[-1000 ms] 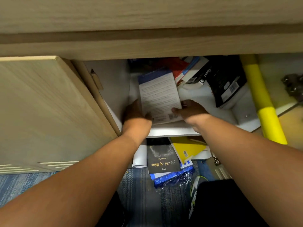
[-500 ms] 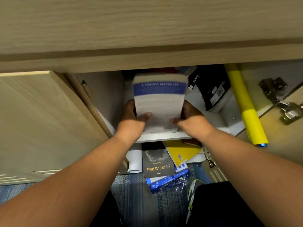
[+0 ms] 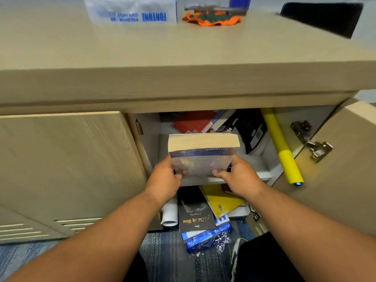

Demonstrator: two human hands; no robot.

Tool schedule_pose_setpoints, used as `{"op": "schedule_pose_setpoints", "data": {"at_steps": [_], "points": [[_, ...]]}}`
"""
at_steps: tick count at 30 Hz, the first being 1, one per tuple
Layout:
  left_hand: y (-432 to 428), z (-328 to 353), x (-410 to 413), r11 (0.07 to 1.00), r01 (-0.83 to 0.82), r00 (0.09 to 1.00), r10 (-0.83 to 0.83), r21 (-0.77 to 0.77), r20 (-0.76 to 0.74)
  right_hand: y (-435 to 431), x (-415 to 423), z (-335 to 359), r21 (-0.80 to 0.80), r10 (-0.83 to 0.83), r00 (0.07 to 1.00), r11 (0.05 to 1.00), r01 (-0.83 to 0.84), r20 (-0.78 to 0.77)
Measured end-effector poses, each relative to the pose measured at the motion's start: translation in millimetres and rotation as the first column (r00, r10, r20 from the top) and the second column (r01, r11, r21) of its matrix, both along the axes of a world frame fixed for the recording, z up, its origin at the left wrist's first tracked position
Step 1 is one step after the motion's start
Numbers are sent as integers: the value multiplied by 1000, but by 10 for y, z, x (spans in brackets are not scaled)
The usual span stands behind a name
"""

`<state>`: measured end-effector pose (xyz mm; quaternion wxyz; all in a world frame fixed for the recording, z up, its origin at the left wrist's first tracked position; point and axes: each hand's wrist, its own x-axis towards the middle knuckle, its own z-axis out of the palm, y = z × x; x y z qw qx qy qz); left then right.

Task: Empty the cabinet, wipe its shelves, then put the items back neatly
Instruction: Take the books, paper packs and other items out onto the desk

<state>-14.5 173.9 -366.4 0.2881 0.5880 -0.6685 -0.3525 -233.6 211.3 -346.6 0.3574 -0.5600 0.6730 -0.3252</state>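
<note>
A thick paperback book (image 3: 201,153) is held in front of the open cabinet, page edges up. My left hand (image 3: 165,178) grips its lower left corner and my right hand (image 3: 238,176) grips its lower right corner, just above the white upper shelf (image 3: 256,176). Farther back on that shelf lie a red book (image 3: 193,121), a black package (image 3: 252,129) and a yellow roll (image 3: 282,151) leaning out to the right. The lower compartment holds a black book (image 3: 195,212), a yellow book (image 3: 221,200), a white paper roll (image 3: 169,214) and a blue plastic pack (image 3: 209,237).
The left cabinet door (image 3: 65,163) is closed; the right door (image 3: 335,169) stands open with its metal hinge (image 3: 311,141) showing. On the countertop (image 3: 183,47) lie a white paper pack (image 3: 132,11), an orange cloth (image 3: 211,19) and a black object (image 3: 321,17). Blue carpet (image 3: 162,255) covers the floor.
The book has been lifted off the upper shelf, tipped up and drawn out toward me by both hands. The view has risen, so the countertop now shows.
</note>
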Motion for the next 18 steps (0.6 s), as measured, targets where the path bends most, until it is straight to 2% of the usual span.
{"op": "schedule_pose_setpoints", "data": {"at_steps": [10,13,18], "points": [[445,929,169,987,12,995,-28,-159,-99,452,179,931,-191,13,999,981,-19,-36],[605,1339,270,961,10,980,-64,-275,-188,646,265,1379,-287,29,999,957,-37,-34],[722,1751,347,926,-44,956,-69,-374,-284,668,358,1798,-373,34,999,927,-35,-8]]}}
